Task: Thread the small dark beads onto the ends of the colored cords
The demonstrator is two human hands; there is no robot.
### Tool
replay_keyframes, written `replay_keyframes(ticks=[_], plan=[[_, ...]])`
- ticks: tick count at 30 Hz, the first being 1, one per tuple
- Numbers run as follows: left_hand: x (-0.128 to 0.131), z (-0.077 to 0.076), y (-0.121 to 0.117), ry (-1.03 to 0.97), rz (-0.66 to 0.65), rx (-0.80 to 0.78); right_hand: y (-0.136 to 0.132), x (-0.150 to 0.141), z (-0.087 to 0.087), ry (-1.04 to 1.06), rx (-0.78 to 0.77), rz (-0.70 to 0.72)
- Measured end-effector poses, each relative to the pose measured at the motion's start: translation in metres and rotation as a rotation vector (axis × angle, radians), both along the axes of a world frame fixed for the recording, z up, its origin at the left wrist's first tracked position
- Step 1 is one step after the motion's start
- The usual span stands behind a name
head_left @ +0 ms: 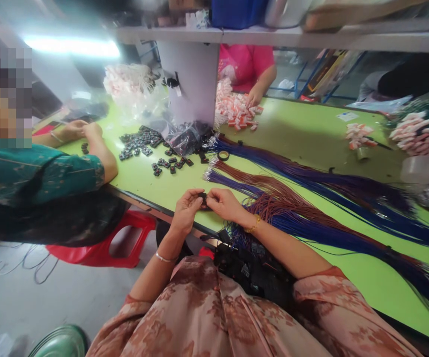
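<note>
Over the near edge of the green table, my left hand [187,210] and my right hand [225,204] meet, both with fingers pinched. Between them is a small black plastic connector housing [203,200], partly hidden by the fingers. Just right of my hands lie bundles of brown wires [251,179] and blue wires [233,183] with pale terminal ends. A scatter of black connector housings [172,163] lies beyond my left hand. In my lap rests a heap of black parts [253,270], too jumbled to make out singly.
At left a co-worker in a teal sleeve [43,173] sits by a red stool [125,243]. Across the green table [322,134], another person in pink [246,67] handles orange-and-white pieces [239,110]. A roll of black tape [223,155] and plastic bag [185,139] lie ahead. A shelf [311,40] overhangs.
</note>
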State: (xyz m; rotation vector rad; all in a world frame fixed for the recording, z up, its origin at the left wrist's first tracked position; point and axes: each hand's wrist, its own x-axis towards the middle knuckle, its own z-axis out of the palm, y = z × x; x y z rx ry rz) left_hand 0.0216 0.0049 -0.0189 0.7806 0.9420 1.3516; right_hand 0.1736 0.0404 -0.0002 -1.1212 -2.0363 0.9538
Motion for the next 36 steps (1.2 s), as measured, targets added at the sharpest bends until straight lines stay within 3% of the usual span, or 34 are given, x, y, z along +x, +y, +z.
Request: replay_keyframes(ticks=[5,9,13,14,18,22,30,36], plan=[[0.003,-0.004,0.0,0.014,0.046,-0.035,-0.002,0.001,-0.001,-0.051,0.084,0.098],[0.004,-0.005,-0.003,0.078,0.069,-0.023,-0.006,-0.003,-0.004,-0.172,0.128,0.036],[0.0,-0.005,-0.001,0.082,0.031,-0.062,0.013,0.005,-0.006,-0.229,0.102,0.13],[-0.002,-0.005,0.001,0.069,0.02,-0.071,0.022,0.01,-0.007,-0.25,0.101,0.104],[-0.007,-0.005,0.009,0.005,-0.008,-0.1,0.061,0.03,-0.016,-0.554,0.158,-0.252],[-0.005,-0.007,0.014,-0.02,-0.022,-0.129,0.077,0.037,-0.024,-0.714,0.124,-0.252],[-0.002,-0.009,0.017,-0.063,-0.018,-0.145,0.074,0.036,-0.016,-0.646,0.219,-0.209],[0.002,-0.007,0.019,-0.14,-0.015,-0.11,0.067,0.013,-0.002,-0.215,0.213,-0.045]])
